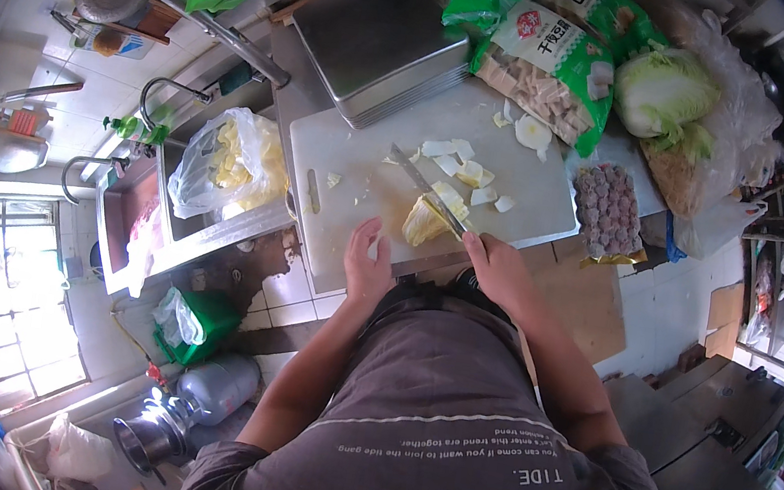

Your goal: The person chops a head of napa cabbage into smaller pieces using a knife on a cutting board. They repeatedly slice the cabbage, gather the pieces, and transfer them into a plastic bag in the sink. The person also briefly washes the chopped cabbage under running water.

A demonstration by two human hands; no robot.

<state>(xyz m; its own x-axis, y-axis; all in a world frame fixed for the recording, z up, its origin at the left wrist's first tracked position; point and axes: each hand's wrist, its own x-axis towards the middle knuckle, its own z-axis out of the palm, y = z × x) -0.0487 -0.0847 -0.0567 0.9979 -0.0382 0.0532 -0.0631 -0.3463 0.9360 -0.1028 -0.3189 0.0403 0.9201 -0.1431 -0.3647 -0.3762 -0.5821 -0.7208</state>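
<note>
My right hand grips the handle of a kitchen knife, its blade pointing away to the upper left. Under and beside the blade sits a chunk of napa cabbage near the front edge of a white plastic cutting board. To the left of the chunk, my left hand is raised at the board's front edge, fingers apart, holding nothing. Beyond the knife lie several pale cut cabbage pieces. A cut cabbage base rests farther back on the board.
Stacked metal trays stand at the board's back left. Bagged tofu pieces, a whole napa cabbage and a pack of frozen balls lie at the right. A plastic bag of cut leaves sits at the sink.
</note>
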